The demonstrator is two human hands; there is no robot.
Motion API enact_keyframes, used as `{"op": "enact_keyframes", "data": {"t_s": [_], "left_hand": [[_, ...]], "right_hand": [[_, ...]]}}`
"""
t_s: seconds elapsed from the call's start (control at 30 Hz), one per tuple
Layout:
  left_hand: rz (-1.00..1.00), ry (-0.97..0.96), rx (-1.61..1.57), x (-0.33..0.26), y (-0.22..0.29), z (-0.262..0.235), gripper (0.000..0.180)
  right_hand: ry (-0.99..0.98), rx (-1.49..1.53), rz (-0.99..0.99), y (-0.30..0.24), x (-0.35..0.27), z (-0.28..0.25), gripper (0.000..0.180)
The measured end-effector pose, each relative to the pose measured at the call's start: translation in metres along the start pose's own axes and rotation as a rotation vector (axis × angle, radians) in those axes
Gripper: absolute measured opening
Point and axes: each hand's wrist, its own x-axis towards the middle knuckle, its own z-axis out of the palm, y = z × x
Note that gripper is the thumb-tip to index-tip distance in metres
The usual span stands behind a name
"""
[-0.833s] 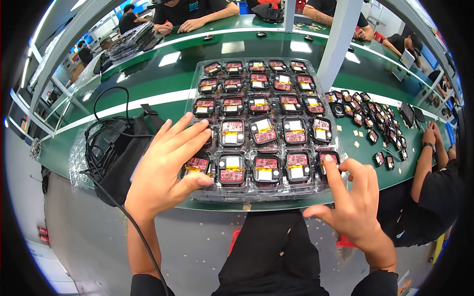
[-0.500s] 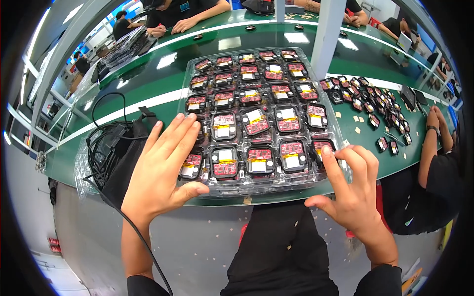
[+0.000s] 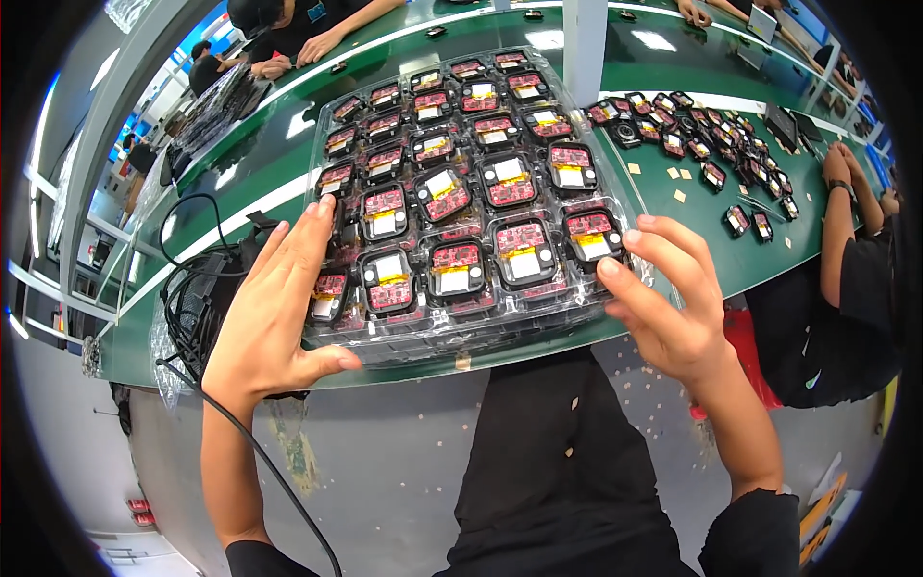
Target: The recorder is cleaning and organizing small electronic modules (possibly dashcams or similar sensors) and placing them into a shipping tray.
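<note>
A stack of clear plastic trays point(image 3: 442, 332) lies before me at the table's near edge. Its pockets hold rows of small square black-framed electronic modules point(image 3: 519, 252) with red circuit boards, white blocks and yellow tape. My left hand point(image 3: 264, 327) lies along the stack's left side, fingers stretched and thumb spread, partly covering the modules there. At the near right corner, my right hand point(image 3: 678, 303) has its fingers bent and apart. Its index fingertip is at the lower edge of the corner module point(image 3: 593, 237); the other fingers are by the tray's right rim.
Loose modules point(image 3: 716, 159) lie heaped on the green table point(image 3: 663, 231) at right, near small beige squares. Black cables and a dark bag point(image 3: 197, 308) sit left. A grey post point(image 3: 584, 58) rises behind the trays. Co-workers sit across and at right point(image 3: 846, 260).
The view has shifted, and the trays appear higher and farther left. My right index finger has slid off the corner module's face to its lower edge; that module now shows more fully.
</note>
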Motion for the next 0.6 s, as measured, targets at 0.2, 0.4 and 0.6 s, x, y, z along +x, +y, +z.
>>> {"op": "enact_keyframes", "data": {"t_s": [0.2,0.4,0.6], "left_hand": [[0.033,0.083,0.026,-0.004,-0.006,0.007,0.113],[0.061,0.099,0.049,-0.003,-0.005,0.006,0.106],[0.071,0.071,0.108,-0.001,-0.002,0.0,0.109]], "right_hand": [[0.016,0.024,0.078,-0.003,0.0,0.002,0.045],[0.012,0.053,0.075,0.003,0.002,0.003,0.052],[-0.15,0.011,0.101,0.004,0.025,-0.008,0.063]]}}
